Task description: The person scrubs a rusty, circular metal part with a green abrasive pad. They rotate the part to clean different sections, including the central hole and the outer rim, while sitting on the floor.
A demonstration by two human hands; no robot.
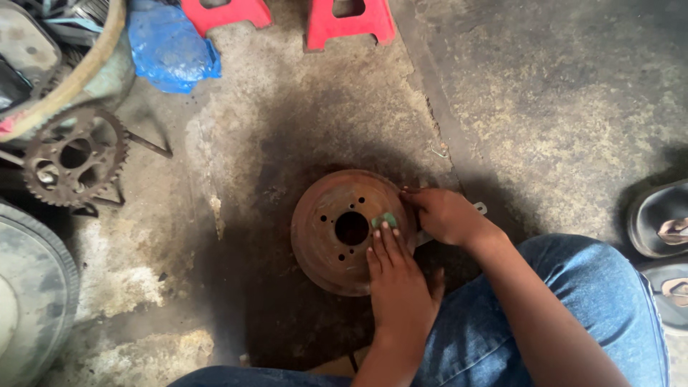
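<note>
A rusty round brake drum point(326, 229) lies flat on the stained concrete floor, with a centre hole and several bolt holes. My left hand point(398, 287) rests palm down on the drum's face, fingertips pressing a small green pad point(388, 218) just right of the centre hole. My right hand point(444, 215) grips the drum's right rim, fingers curled over the edge. My knee in blue jeans point(573, 287) is at the lower right.
A rusty sprocket point(75, 155) and a basin of metal parts point(50, 50) sit at the upper left, a tyre point(32, 287) at the lower left. A blue plastic bag point(168, 46) and red stool legs point(347, 21) are at the top. Sandals point(663, 229) lie at the right edge.
</note>
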